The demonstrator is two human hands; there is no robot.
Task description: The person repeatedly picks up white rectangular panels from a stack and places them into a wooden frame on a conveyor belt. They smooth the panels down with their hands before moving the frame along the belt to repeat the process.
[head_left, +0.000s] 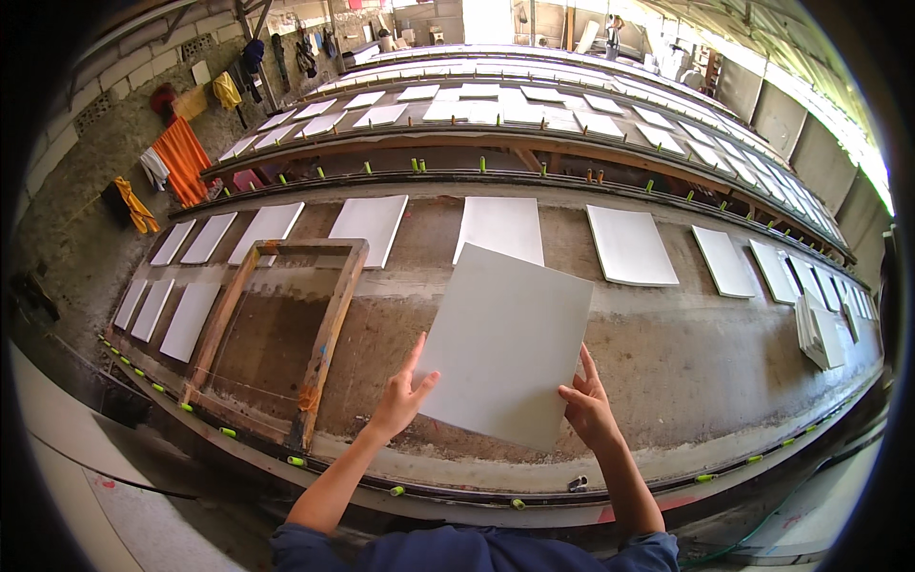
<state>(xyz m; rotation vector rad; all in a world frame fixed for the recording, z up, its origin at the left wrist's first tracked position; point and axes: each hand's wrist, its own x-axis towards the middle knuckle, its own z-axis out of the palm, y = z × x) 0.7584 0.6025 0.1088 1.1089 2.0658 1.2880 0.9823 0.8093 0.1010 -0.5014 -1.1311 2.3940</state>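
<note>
Head view: the left hand [402, 405] and right hand [589, 412] are gripping a pale rectangular board [508, 348] by opposite side edges, thumbs on its face, holding it over the long brown table [396, 329]. A wooden frame [329, 348] is lying to its left; white panels [632, 245] are lying in a row beyond, and a stack [823, 334] is sitting far right.

The brown table [686, 362] carries white panels [632, 245] and a wooden frame [332, 343].
</note>
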